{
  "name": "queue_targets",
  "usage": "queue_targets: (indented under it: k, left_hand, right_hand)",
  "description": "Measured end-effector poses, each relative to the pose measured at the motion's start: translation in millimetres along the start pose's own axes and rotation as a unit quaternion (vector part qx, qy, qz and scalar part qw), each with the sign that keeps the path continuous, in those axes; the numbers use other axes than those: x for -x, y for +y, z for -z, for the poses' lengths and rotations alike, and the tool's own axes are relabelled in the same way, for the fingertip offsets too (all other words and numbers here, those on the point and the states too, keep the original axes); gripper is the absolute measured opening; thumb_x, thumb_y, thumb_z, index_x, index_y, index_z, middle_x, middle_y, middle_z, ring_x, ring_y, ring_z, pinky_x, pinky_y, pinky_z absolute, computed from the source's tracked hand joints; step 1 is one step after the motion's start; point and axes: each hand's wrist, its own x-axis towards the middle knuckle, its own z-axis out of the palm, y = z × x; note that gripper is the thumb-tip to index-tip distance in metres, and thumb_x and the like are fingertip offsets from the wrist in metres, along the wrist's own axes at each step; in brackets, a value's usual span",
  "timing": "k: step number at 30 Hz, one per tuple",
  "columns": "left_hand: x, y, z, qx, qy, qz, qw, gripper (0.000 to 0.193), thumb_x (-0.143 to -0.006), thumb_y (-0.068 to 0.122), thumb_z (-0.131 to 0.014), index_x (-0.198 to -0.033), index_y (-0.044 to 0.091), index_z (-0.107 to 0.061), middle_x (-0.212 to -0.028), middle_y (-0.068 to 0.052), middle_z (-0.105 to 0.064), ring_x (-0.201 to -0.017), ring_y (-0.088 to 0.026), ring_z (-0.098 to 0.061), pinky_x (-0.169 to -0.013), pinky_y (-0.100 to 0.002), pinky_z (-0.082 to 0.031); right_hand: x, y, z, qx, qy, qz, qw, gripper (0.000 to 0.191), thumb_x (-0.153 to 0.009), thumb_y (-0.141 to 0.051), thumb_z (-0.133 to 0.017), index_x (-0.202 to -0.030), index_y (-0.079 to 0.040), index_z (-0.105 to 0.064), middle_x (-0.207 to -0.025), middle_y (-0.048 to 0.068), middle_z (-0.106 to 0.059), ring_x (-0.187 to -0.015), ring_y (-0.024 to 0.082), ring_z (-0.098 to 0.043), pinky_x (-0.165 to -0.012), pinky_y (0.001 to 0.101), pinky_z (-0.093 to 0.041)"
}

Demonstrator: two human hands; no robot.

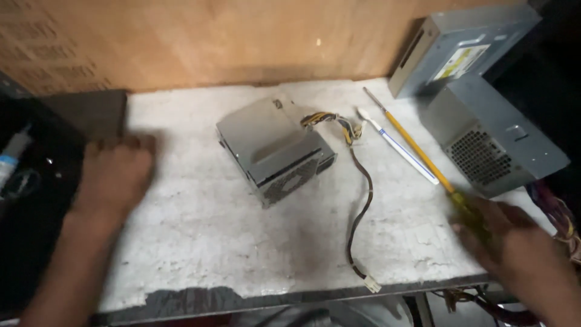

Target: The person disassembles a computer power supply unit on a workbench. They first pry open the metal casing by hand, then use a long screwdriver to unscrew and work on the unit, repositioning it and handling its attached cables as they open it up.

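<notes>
A grey metal power supply box (272,148) lies in the middle of a worn white table (200,242), its bundled cable (361,206) trailing to the front edge and ending in a white plug. My left hand (116,172) rests as a blurred fist on the table's left side, holding nothing visible. My right hand (496,227) is at the right edge, closed around the handle of a long yellow screwdriver (411,142) whose shaft points up and left. A white and blue stick tool (396,145) lies beside the shaft.
Two more grey metal boxes stand at the right: one (493,136) with a vent grille, another (460,48) leaning against the wooden back wall (212,36). Dark equipment (30,181) lies left of the table. Coloured wires (560,212) hang at far right.
</notes>
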Motion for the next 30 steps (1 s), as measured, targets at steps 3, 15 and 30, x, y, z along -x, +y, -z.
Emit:
queue_targets:
  k: [3, 15, 30]
  left_hand:
    - [3.4, 13.3, 31.3, 0.277, 0.097, -0.045, 0.955, 0.017, -0.089, 0.009, -0.067, -0.105, 0.006, -0.066, -0.100, -0.019, -0.070, -0.097, -0.037, -0.068, -0.083, -0.046, -0.054]
    - [13.2, 80.8, 66.3, 0.763, 0.165, 0.097, 0.618, 0.010, -0.091, -0.004, -0.076, -0.100, 0.001, -0.074, -0.078, 0.004, -0.062, -0.067, 0.001, -0.045, -0.057, -0.017, -0.033]
    - [6.2, 74.2, 32.0, 0.889, 0.120, 0.025, 0.442, 0.009, -0.094, -0.012, -0.067, -0.101, -0.007, -0.071, -0.097, -0.014, -0.073, -0.085, -0.016, -0.067, -0.080, -0.031, -0.057]
  right_hand:
    - [-6.3, -2.2, -11.7, -0.049, -0.006, -0.005, 0.999, 0.059, -0.093, -0.038, -0.066, -0.144, -0.010, -0.056, -0.118, 0.014, -0.068, -0.081, 0.030, -0.074, -0.072, 0.0403, -0.063]
    - [51.1, -24.9, 8.0, -0.246, 0.222, 0.020, 0.943, 0.026, -0.094, -0.006, -0.067, -0.119, 0.001, -0.063, -0.111, 0.020, -0.067, -0.096, 0.030, -0.072, -0.075, 0.0397, -0.059]
    - [39.5, -15.0, -93.4, -0.278, 0.151, 0.171, 0.933, 0.032, -0.082, -0.024, -0.076, -0.107, -0.007, -0.066, -0.108, 0.013, -0.072, -0.098, 0.025, -0.076, -0.086, 0.0389, -0.063]
